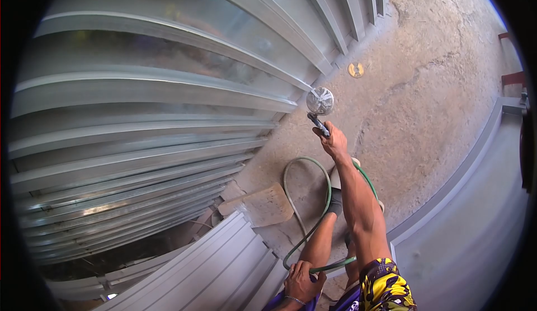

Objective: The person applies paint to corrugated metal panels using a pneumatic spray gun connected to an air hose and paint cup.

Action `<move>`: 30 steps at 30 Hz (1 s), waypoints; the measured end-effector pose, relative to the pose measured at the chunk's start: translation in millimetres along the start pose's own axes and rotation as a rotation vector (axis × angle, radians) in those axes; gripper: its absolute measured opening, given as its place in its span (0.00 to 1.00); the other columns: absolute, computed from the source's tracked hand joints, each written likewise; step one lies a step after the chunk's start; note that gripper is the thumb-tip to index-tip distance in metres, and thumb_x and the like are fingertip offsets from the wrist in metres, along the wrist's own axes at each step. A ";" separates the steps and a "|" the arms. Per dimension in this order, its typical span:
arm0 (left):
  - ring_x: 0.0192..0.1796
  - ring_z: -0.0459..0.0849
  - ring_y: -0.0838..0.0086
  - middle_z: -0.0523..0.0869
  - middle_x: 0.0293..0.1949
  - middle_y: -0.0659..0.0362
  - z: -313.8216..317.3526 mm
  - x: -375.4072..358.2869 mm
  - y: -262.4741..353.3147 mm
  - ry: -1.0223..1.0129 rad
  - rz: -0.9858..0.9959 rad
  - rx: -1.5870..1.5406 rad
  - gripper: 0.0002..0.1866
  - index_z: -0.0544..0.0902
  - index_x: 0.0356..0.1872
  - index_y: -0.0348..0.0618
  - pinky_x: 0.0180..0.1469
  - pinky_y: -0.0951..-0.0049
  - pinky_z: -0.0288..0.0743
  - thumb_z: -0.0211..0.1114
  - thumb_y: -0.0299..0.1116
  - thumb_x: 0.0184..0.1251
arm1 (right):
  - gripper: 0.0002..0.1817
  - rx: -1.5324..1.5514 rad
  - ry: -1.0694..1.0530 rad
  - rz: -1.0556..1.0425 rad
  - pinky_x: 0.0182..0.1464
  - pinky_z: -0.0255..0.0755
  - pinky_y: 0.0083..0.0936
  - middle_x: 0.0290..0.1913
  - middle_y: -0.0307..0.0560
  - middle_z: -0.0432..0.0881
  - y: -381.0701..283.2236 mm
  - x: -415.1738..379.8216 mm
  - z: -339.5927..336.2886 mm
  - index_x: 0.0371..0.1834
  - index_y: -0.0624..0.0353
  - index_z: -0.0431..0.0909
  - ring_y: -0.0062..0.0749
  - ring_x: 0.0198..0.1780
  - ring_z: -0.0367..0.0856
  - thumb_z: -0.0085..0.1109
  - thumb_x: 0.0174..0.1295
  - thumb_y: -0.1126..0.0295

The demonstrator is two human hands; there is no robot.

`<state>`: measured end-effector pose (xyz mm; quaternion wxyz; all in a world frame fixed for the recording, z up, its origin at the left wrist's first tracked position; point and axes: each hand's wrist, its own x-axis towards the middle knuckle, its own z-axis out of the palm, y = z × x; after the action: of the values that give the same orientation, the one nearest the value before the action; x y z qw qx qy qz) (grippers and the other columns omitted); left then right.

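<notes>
My right hand (pixel 334 142) reaches forward, its fingers wrapped round the dark handle of what looks like a paint spray gun (pixel 317 123). Just beyond its head shows a round cup (pixel 320 101) with a lid smeared in silver-white paint, close to the ends of the metal ribs. A green hose (pixel 320 220) runs up beside my right forearm and loops down over the ground. Low in the view, by my leg, my left hand (pixel 302 282) is closed round the hose. The gun's trigger is hidden by my fingers.
Ribbed grey metal panels (pixel 151 90) stand along the left. More grey slats (pixel 207 272) lie at lower left, beside a flat board (pixel 267 206). A yellow disc (pixel 356 70) rests on the rough concrete ground (pixel 425 104). A grey framed panel (pixel 464 238) borders the right.
</notes>
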<state>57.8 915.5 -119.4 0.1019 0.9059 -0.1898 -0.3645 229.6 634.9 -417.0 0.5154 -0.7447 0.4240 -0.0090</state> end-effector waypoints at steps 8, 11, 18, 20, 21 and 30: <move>0.49 0.83 0.43 0.84 0.42 0.47 2.5 -0.6 -6.0 -0.018 0.012 -0.029 0.21 0.79 0.40 0.40 0.51 0.44 0.78 0.72 0.48 0.62 | 0.23 0.040 -0.007 -0.082 0.46 0.76 0.51 0.41 0.59 0.89 -5.6 -2.0 2.4 0.49 0.51 0.82 0.60 0.46 0.87 0.67 0.67 0.43; 0.48 0.83 0.43 0.84 0.41 0.47 2.8 -0.3 -5.4 -0.015 0.005 -0.024 0.20 0.79 0.40 0.40 0.50 0.45 0.78 0.72 0.47 0.62 | 0.22 0.059 -0.002 -0.114 0.46 0.77 0.48 0.41 0.57 0.89 -5.1 -6.4 0.1 0.51 0.51 0.82 0.59 0.46 0.88 0.68 0.67 0.46; 0.47 0.83 0.42 0.84 0.41 0.47 1.6 0.7 -7.3 -0.010 0.034 -0.045 0.20 0.79 0.40 0.40 0.50 0.44 0.78 0.72 0.47 0.62 | 0.21 0.051 0.002 -0.091 0.46 0.77 0.46 0.40 0.56 0.89 -4.9 -10.3 -2.9 0.50 0.53 0.82 0.57 0.45 0.88 0.69 0.67 0.49; 0.47 0.83 0.42 0.84 0.41 0.47 1.5 1.0 -7.5 -0.009 0.037 -0.041 0.20 0.80 0.40 0.40 0.50 0.44 0.77 0.72 0.47 0.62 | 0.20 0.051 0.003 -0.080 0.44 0.76 0.46 0.39 0.55 0.89 -4.2 -9.5 0.9 0.48 0.53 0.81 0.57 0.44 0.87 0.69 0.67 0.49; 0.47 0.83 0.42 0.84 0.41 0.47 1.2 0.9 -6.8 -0.013 0.029 -0.040 0.20 0.80 0.40 0.39 0.50 0.44 0.77 0.72 0.47 0.62 | 0.20 0.051 0.004 -0.074 0.44 0.75 0.46 0.38 0.55 0.89 -4.4 -9.5 1.9 0.47 0.54 0.81 0.57 0.43 0.87 0.69 0.67 0.48; 0.46 0.83 0.43 0.83 0.40 0.46 0.3 2.2 -2.0 -0.010 0.030 -0.046 0.20 0.79 0.40 0.39 0.52 0.45 0.76 0.72 0.46 0.63 | 0.23 0.058 -0.041 -0.062 0.45 0.76 0.49 0.39 0.57 0.89 -15.5 -8.8 -1.9 0.47 0.51 0.80 0.57 0.44 0.87 0.67 0.67 0.44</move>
<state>59.5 916.4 -121.6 0.1271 0.8987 -0.1953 -0.3715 232.8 640.8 -400.4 0.5449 -0.7422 0.3896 -0.0220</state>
